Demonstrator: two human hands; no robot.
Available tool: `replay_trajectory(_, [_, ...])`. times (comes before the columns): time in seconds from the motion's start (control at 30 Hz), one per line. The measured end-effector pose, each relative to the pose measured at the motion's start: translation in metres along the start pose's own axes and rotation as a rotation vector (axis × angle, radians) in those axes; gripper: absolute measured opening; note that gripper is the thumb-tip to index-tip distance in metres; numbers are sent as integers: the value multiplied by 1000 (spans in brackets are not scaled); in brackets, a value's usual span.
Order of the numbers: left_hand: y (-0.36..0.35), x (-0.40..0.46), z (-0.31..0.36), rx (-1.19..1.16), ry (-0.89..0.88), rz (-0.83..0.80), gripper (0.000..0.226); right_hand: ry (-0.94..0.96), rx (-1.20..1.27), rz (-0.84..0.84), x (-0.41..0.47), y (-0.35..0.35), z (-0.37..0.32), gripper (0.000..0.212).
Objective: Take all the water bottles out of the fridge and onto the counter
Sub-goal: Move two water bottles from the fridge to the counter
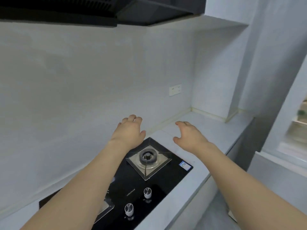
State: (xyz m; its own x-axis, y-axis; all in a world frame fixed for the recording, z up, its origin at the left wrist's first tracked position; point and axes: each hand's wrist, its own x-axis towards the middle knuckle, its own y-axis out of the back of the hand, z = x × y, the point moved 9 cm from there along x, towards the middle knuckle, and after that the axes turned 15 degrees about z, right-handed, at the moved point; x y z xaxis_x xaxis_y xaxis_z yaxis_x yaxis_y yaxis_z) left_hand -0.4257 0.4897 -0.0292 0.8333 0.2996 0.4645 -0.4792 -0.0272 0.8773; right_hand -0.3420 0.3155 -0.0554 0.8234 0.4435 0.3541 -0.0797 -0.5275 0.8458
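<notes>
A: What lies nearest?

B: Two silver round control knobs (pixel 129 209) on the glossy black glass gas hob (pixel 159 181), which is set into the pale grey stone counter (pixel 214 130). Just beyond the knobs sits a dark round burner (pixel 147 156) on a square steel plate, and a small blue-and-white sticker (pixel 185 165) marks the hob's right corner.

A: And the person's hands?

B: Both bare arms reach forward over the hob. The left hand (pixel 131 130) hovers above the hob's far corner, fingers loosely spread, grasping nothing. The right hand (pixel 191 135) hovers to its right over the bare counter, fingers relaxed, likewise holding nothing.

A: Where are the water bottles?

B: None show on the counter. At the far right edge the open white fridge (pixel 299 130) is visible, its shelves blurred; whether bottles stand inside cannot be told.

A: Farther back?

B: A white double wall socket (pixel 175 89) on the pale wall, and overhead a black range hood (pixel 99 10).
</notes>
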Motion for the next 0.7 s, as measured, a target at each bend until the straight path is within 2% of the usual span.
replay_trajectory(0.33, [-79,78,155,-142,-253,-40,56,-219,-71,74,20,43,155,65])
replay_trajectory(0.7, [-167,194,280,-297,-365,-56,54,-371,-153,127,100,75,296,63])
